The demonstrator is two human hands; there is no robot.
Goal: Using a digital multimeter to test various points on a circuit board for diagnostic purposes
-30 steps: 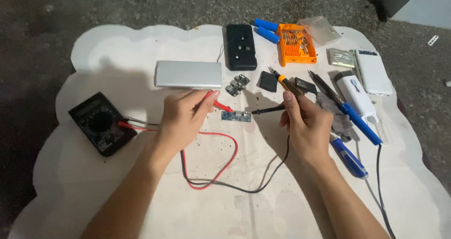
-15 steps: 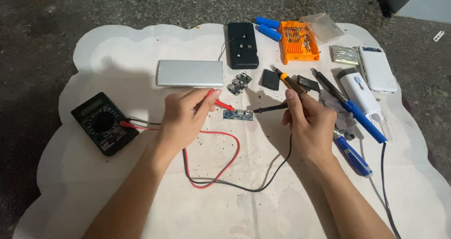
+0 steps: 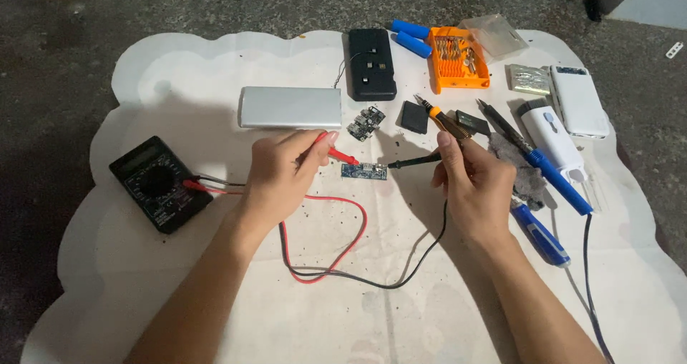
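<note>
1. Small blue rectangular circuit board point(image 3: 363, 171) lies flat on the white cloth surface point(image 3: 215, 71), mid-scene, between both hands.
2. Judgement: board is light, stiff and fragile, and would skid under probe pressure. Take it by the bare edges, not the components.
3. Left hand point(image 3: 275, 174): fingers pinching the red-handled meter probe point(image 3: 336, 151), tip at the board's left end.
4. Right hand point(image 3: 476, 185): fingers pinched on the black meter probe point(image 3: 415, 161), tip at the board's right end.
5. Red and black leads loop across the cloth to the black digital multimeter point(image 3: 159, 183) at far left.
6. Behind the board: second small dark circuit board point(image 3: 366, 123), flat silver metal case point(image 3: 290, 107), black plastic battery holder point(image 3: 371, 64).
7. Right side: orange bit tray point(image 3: 458, 58), blue-handled soldering iron point(image 3: 551, 171), white power bank shell point(image 3: 578, 101).
</note>
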